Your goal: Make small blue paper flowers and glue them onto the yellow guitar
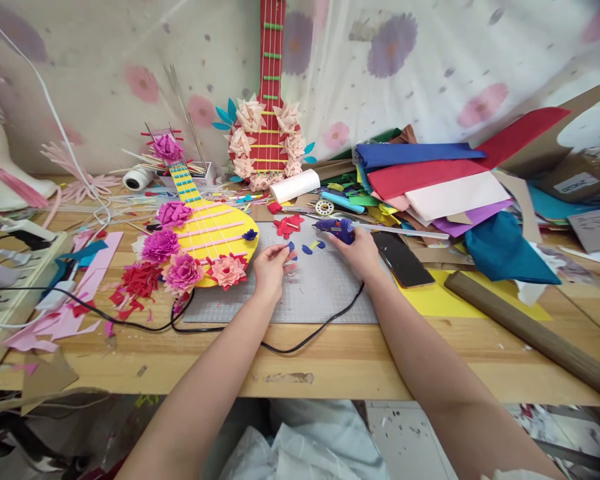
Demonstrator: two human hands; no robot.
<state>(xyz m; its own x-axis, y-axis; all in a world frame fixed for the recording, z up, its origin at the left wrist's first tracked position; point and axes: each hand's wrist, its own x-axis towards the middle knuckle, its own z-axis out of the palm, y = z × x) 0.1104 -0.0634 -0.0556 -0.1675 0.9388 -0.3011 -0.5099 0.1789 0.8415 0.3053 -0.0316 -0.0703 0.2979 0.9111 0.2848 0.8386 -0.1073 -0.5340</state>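
Pinched in the fingers of my left hand point(269, 270) is a small blue paper petal point(291, 247). My right hand point(361, 252) is wrapped round a blue hot glue gun point(341, 231), its nozzle pointing left and a long glue stick point(415, 231) jutting out behind. Both hands are over the grey cutting mat point(300, 300). Between them lie a few loose blue petals point(307, 249), with red paper petals point(287, 227) farther back. To the left lies a yellow paper stringed instrument point(237, 227) with pink and purple flowers and a small blue flower point(250, 235).
A red stringed instrument point(271, 80) leans at the back wall. Folded coloured paper point(430, 177) is heaped at right, near a phone point(403, 259) and a brown tube point(520, 327). Power strips point(27, 277) stand left. A black cord point(305, 343) loops across the front.
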